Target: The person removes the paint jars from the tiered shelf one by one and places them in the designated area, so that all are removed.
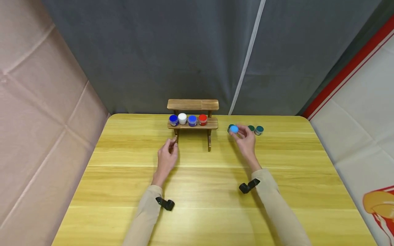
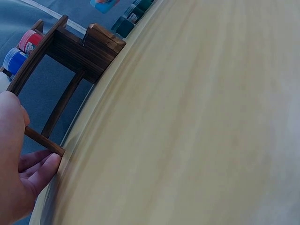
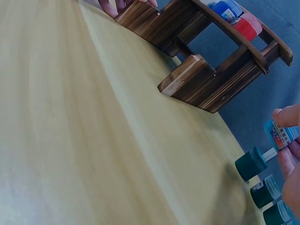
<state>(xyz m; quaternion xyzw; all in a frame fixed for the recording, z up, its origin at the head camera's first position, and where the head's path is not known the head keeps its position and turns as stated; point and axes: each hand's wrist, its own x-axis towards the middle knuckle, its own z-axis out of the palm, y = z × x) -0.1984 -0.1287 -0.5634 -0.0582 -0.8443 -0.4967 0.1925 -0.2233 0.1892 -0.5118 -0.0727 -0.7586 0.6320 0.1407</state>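
Note:
A small two-tier wooden rack [image 1: 192,104] stands at the table's back edge. Along its lower shelf sit a dark blue paint jar [image 1: 173,119], a white one [image 1: 182,118], a blue one [image 1: 192,120] and a red one [image 1: 202,119]. My left hand [image 1: 167,156] grips the front end of the rack's left leg [image 2: 47,139] between thumb and fingers. To the right of the rack, my right hand [image 1: 247,142] pinches a light blue paint jar [image 3: 280,135] by its sides. That jar is held above a dark green jar [image 3: 251,164], partly covering it in the head view.
More dark green jars [image 1: 259,130] stand on the table [image 1: 203,191] beyond my right fingers, near the back edge. A grey curtain [image 1: 154,58] hangs behind the table. Pale quilted cloth [image 1: 46,112] borders the left side, a white and red panel [image 1: 363,119] the right.

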